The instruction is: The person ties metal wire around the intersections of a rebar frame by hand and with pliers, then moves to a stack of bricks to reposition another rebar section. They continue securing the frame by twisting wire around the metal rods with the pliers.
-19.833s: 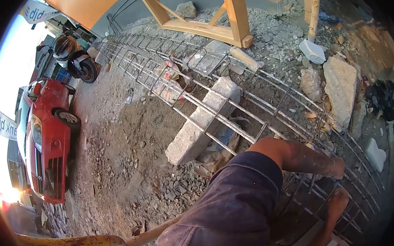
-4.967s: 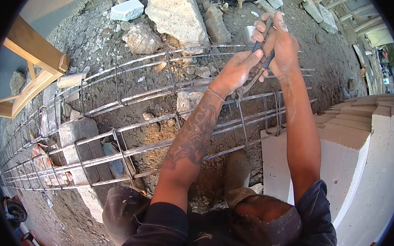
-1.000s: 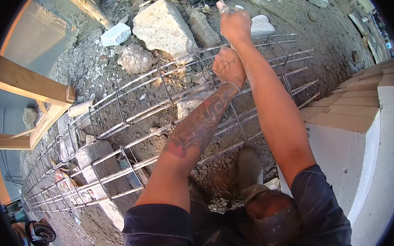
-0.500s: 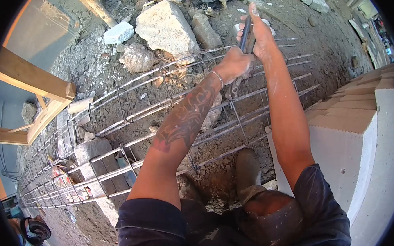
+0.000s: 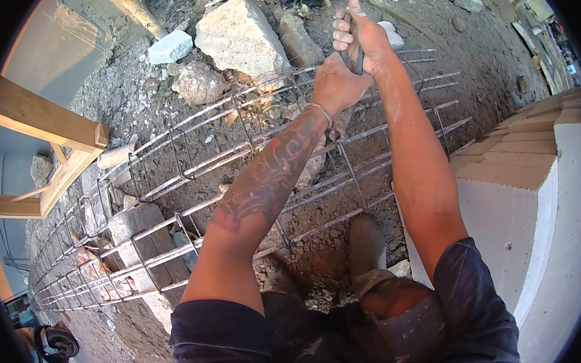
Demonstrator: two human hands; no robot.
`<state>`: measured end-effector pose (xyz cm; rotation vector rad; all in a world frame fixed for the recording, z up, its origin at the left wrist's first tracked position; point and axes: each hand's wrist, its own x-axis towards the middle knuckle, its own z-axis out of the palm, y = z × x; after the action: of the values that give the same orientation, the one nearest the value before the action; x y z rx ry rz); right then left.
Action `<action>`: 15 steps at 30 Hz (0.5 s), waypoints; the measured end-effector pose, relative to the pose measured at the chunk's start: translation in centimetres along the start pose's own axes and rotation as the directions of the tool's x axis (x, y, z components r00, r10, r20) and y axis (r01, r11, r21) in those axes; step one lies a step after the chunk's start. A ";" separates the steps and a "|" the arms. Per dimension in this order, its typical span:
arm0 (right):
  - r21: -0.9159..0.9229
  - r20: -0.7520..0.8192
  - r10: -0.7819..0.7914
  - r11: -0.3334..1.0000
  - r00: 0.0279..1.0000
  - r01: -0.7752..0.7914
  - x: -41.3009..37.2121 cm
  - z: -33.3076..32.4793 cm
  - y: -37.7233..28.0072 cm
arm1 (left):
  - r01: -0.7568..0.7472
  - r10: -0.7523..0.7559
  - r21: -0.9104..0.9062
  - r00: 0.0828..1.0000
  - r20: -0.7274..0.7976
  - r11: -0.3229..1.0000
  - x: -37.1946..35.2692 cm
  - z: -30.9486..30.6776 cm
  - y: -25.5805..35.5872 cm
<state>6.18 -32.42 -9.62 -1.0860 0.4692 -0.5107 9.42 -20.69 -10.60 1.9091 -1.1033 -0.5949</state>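
A long rebar cage [image 5: 236, 158] lies on gravel and runs from lower left to upper right. Both my hands are over its upper bars near the right end. My right hand [image 5: 361, 34] is closed around the dark handles of a pair of pincers [image 5: 356, 61], whose jaws point down toward a bar joint. My left hand [image 5: 334, 82] sits just below it, fingers curled against the tool and the bar; a thin bracelet is on that wrist. Whatever wire lies between the jaws is hidden by my hands.
Broken concrete chunks [image 5: 238, 31] lie beyond the cage. A grey block [image 5: 130, 224] props the cage at the left. White blocks [image 5: 537, 193] are stacked at my right. A wooden frame [image 5: 41, 130] stands at the left. My boot [image 5: 366, 243] rests inside the cage.
My right hand has swung back toward the left and closed around the pincer handles, and my left hand has shifted up against it. The cage has not moved.
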 end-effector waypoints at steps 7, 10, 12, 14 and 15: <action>0.365 0.350 -0.129 0.931 0.928 -0.009 -1.2 -0.6 -1.2 | 0.302 -0.050 -0.605 0.917 0.396 0.737 0.9 1.5 -1.1; -0.070 -0.135 -0.140 0.989 0.981 0.131 -2.7 1.3 -2.6 | 0.133 -0.142 -0.232 0.990 -0.023 0.964 -0.3 2.8 1.6; -0.357 -0.297 -0.226 0.927 0.928 0.112 -3.0 2.9 -2.4 | 0.089 -0.084 0.008 0.966 -0.244 0.996 -0.6 3.9 1.8; -0.545 -0.410 -0.310 0.837 0.858 0.042 -2.3 2.0 -1.8 | 0.120 -0.103 0.044 0.956 -0.274 0.992 -1.0 3.8 2.3; -0.545 -0.415 -0.312 0.837 0.855 0.041 -1.9 1.1 -1.8 | 0.153 -0.121 0.081 0.943 -0.310 0.985 -1.1 3.6 2.5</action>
<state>5.04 -31.20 -7.40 -1.5399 1.0032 -0.8730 5.03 -21.97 -10.46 2.0966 -0.8214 -0.3068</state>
